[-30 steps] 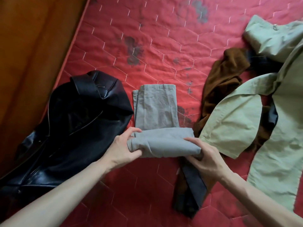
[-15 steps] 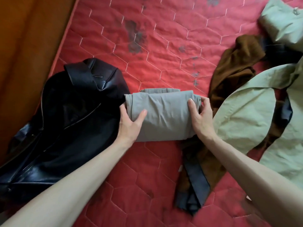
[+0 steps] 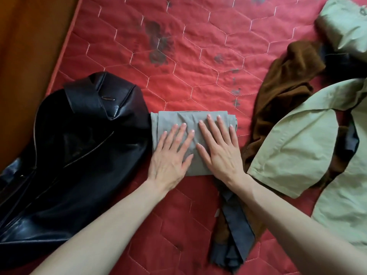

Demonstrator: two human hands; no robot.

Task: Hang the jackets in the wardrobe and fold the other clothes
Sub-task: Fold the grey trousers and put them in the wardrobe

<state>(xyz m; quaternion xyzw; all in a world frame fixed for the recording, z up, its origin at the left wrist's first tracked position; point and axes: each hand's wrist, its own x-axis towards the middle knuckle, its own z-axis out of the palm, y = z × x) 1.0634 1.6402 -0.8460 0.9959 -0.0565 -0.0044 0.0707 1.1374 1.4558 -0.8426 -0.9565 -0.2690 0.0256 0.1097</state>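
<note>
Since half a second ago both hands shifted from gripping the ends of the grey folded garment (image 3: pixel 190 124) to lying flat on top of it; a second ago it was only half folded, with one part lying flat beyond my hands.

Head view: my left hand (image 3: pixel 170 155) lay palm down on the near-left part of the grey bundle, fingers straight and spread, nothing gripped. My right hand (image 3: pixel 218 149) lay palm down beside it on the right part, fingers straight, thumb near the left hand's fingers, also holding nothing. Both pressed on the cloth. The grey garment sat as a compact rectangle on the red quilted mattress (image 3: pixel 198 56), roughly centre of view.

Black leather jacket (image 3: pixel 79 155) lay unfolded to the left, its shoulder touching the grey bundle's left edge, zip visible. Brown garment (image 3: pixel 284 92) lay crumpled to the right, near the bundle. Pale green garment (image 3: pixel 297 145) spread over part of the brown one, further right. A dark grey-blue piece of cloth (image 3: pixel 236 231) ran out under my right forearm toward the near edge. Dark stains marked the mattress beyond the bundle. Wooden surface (image 3: pixel 29 56) ran along the left of the mattress.
</note>
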